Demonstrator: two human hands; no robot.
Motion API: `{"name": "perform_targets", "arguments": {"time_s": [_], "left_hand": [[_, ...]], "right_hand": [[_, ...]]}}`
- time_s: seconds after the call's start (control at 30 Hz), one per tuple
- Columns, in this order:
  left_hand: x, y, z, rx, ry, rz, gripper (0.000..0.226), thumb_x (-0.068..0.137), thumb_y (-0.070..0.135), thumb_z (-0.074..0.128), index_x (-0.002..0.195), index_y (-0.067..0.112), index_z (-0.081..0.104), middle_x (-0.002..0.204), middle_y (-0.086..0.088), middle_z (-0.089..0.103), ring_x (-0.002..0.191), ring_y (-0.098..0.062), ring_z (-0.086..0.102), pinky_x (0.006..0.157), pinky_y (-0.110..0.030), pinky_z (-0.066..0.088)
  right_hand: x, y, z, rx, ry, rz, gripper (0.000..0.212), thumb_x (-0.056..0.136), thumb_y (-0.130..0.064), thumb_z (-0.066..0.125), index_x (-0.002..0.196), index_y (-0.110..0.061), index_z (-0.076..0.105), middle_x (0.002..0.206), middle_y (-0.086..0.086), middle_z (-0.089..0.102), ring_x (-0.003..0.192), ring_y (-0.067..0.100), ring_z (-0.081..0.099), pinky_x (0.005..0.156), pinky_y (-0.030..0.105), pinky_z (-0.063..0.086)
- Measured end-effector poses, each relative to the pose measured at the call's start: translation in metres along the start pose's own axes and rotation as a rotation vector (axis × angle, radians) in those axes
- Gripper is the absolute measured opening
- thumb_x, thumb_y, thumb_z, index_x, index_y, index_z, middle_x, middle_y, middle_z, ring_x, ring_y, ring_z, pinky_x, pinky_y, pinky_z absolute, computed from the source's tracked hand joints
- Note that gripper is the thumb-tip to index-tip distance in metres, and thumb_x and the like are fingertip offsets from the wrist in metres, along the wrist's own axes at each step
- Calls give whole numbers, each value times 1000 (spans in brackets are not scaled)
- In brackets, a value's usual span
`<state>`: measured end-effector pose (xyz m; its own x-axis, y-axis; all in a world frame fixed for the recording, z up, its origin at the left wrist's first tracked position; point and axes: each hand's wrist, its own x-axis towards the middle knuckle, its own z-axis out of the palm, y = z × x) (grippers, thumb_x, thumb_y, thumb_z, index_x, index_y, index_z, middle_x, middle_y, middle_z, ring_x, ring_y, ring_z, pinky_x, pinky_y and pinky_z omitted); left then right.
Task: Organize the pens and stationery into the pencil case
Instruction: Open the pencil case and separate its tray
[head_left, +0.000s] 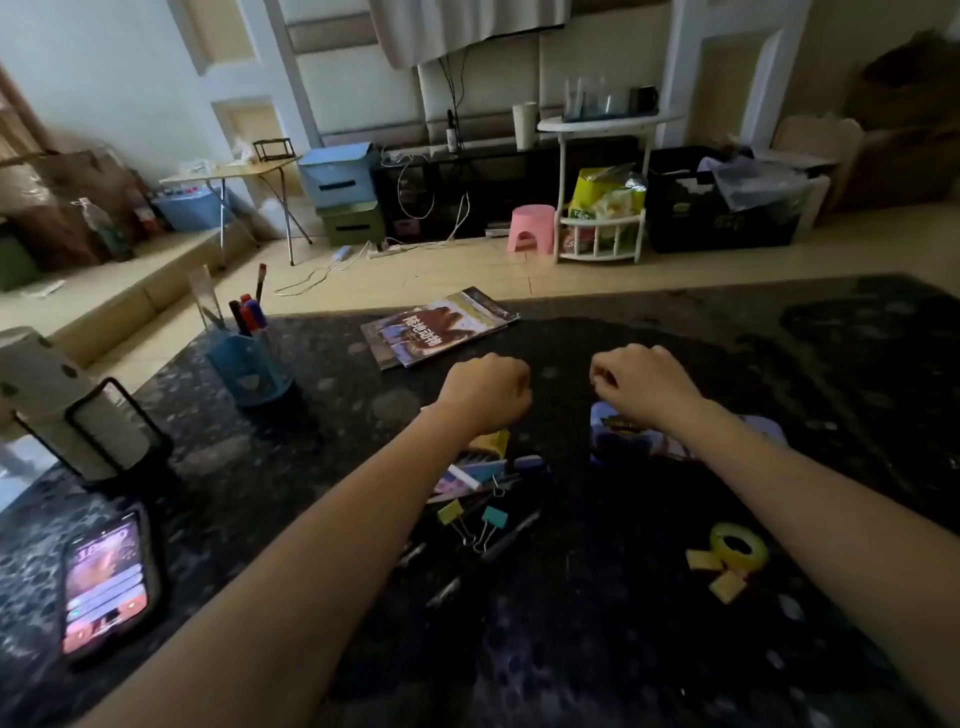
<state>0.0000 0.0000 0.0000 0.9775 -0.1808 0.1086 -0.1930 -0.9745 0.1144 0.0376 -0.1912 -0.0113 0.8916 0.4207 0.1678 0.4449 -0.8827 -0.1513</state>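
Both arms reach out over the dark speckled table (779, 364). The left hand (485, 389) is curled into a fist with nothing visible in it. The right hand (644, 384) is curled too, fingers bunched at the far edge of the purple pencil case (618, 434), and whether it pinches the case or a zip I cannot tell. The case lies right of centre, partly under that wrist. Left of it, beneath the left wrist, sits a jumble of stationery: a yellow binder clip (451, 512) and a teal binder clip (493, 517) side by side, and a dark pen (511, 535) just near of them. Near right, a roll of yellow-green tape (737, 545) touches two yellow sticky pads (704, 560). Far left, a blue pen holder (249, 369) stands upright with markers (249, 314) and a clear ruler (205, 299) in it. A magazine (439, 327) lies far centre; a lit phone (106, 584) lies near left.
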Motion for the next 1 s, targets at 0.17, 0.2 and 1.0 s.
{"name": "perform_targets", "arguments": {"time_s": [0.17,0.2,1.0], "left_hand": [[-51,1,14,-12,-54,-52,21,91,35,47,100,22,62,98,-6,65,86,-28,61,63,-31,39],[-57,5,18,-3,-76,-47,20,91,35,47,97,21,61,98,-6,64,86,-29,61,63,-31,39],[44,94,90,-6,-359,191,100,78,64,57,148,35,-7,159,-6,-7,145,-28,-6,116,-51,0]], "right_hand": [[-49,26,11,-46,-105,128,24,96,-34,50,118,-27,55,120,1,59,110,23,55,91,40,40],[-57,32,14,-42,-167,162,33,94,-38,52,126,-28,51,127,2,56,115,24,53,95,41,39],[-160,55,31,-117,-414,-141,58,85,-68,43,134,-40,30,138,2,29,122,24,29,92,43,44]]}}
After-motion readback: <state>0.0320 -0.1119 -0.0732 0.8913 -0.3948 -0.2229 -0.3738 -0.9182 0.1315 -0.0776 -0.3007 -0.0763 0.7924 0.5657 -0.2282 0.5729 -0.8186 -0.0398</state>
